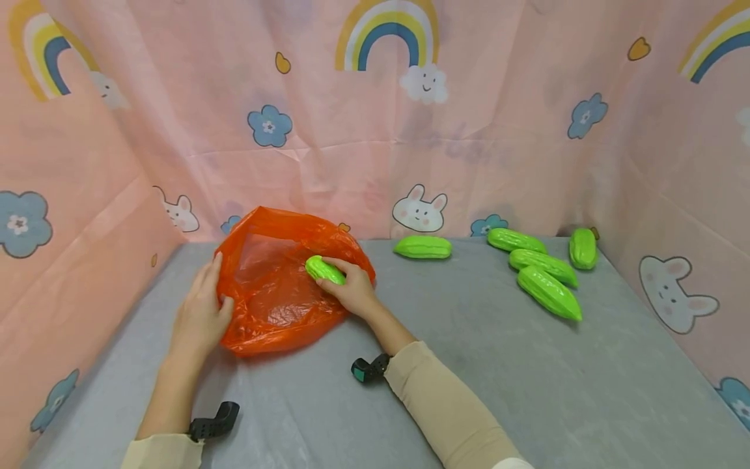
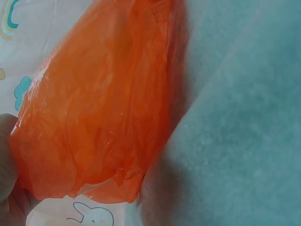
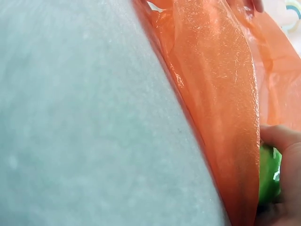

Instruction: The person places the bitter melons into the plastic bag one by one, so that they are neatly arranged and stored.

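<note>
An orange plastic bag (image 1: 281, 339) lies on the table with its mouth wide toward me. At its left rim, my left hand (image 1: 199, 316) pinches the plastic between thumb and fingers; the left wrist view shows the bag's side (image 2: 99, 108) stretched out from that hand. My right hand (image 1: 355, 290) reaches in over the bag's right side. It grips a shiny, bright green, ridged toy vegetable (image 1: 323, 270), whose free end points left over the bag's inside. In the right wrist view the bag's edge partly hides this green vegetable (image 3: 269, 172).
Another green vegetable (image 1: 423, 247) lies at the back, right of the bag. Farther right are three more close together (image 1: 541, 266) and one alone (image 1: 583, 248) near the corner. A pink patterned curtain (image 1: 375, 169) borders the grey table (image 1: 457, 365) behind and at both sides.
</note>
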`<state>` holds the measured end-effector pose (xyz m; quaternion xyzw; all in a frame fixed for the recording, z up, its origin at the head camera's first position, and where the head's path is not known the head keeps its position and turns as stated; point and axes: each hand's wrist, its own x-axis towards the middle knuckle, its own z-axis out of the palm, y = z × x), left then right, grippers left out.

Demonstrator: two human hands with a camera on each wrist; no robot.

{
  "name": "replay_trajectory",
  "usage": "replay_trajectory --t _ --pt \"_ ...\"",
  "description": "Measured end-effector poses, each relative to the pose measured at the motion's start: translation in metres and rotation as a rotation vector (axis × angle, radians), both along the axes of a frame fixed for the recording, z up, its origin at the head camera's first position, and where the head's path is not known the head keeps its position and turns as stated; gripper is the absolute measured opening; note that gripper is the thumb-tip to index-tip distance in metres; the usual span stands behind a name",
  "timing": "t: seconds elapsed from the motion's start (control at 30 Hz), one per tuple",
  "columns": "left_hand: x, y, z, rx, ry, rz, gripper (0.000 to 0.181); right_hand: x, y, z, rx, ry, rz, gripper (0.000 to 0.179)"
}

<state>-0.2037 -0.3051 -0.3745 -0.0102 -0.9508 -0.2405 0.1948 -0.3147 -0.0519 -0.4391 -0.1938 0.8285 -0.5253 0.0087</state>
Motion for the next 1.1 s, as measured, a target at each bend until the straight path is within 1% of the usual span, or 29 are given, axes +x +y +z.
replay_trajectory --t 0.17,0.27,0.37,0.53,0.6,0.7,0.9,1.1 --pt "-0.001 0.0 -0.001 0.006 -0.01 -0.004 0.076 0.0 0.0 -0.003 0.029 -0.022 0.011 0.05" --pt "-0.001 0.0 -0.001 0.004 -0.005 -0.011 0.075 0.001 0.0 -0.003 0.045 -0.013 0.015 0.05" --pt "-0.001 0.0 -0.002 0.003 0.001 -0.012 0.075 0.001 0.0 -0.004 0.088 0.023 0.033 0.051" --pt "-0.002 0.0 -0.003 0.005 0.002 -0.012 0.075 0.0 0.0 -0.007 0.155 0.11 0.063 0.053" --pt "-0.001 0.0 -0.002 0.006 0.002 -0.013 0.075 0.0 0.0 -0.007 0.152 0.121 0.065 0.053" --pt "0.0 0.0 -0.001 0.005 0.002 -0.011 0.074 0.001 -0.001 -0.007 0.155 0.116 0.07 0.053" --pt "0.0 0.0 0.001 0.0 -0.02 -0.015 0.075 0.004 -0.001 -0.003 0.16 0.106 0.063 0.053" --pt "0.001 0.0 0.003 0.002 -0.029 -0.004 0.076 0.007 -0.001 0.007 0.19 0.115 0.039 0.055"
